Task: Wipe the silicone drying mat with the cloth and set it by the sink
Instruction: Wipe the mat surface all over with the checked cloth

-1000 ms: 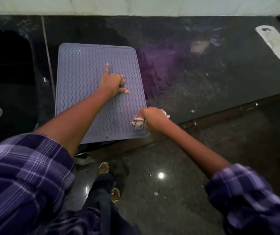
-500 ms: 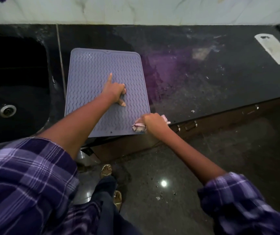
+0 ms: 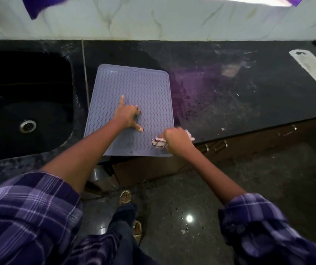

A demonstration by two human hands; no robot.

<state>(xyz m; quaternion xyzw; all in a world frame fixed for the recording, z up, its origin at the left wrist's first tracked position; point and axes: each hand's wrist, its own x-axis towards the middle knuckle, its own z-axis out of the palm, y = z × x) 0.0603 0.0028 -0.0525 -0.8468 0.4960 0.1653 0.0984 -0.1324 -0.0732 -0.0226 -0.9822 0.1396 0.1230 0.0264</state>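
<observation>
1. On black speckled counter (image 3: 239,104), beside sink (image 3: 27,104): rect. lavender mat (image 3: 134,87), wavy ribs, lying flat.
2. L hand (image 3: 127,116) pressing it, index out.
3. R hand (image 3: 175,138) gripping crumpled cloth (image 3: 159,143) (mostly hidden in fist) at mat's near-right corner.

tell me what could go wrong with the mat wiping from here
1. The mat has its near edge hanging past the front of the counter; a hard stroke toward the person could drag it off onto the floor.
2. The right hand grips the cloth balled up at the mat's near right corner, so it may wipe off the edge and miss the ridges.
3. The left hand pins the mat with few fingers, so it may slide.
</observation>
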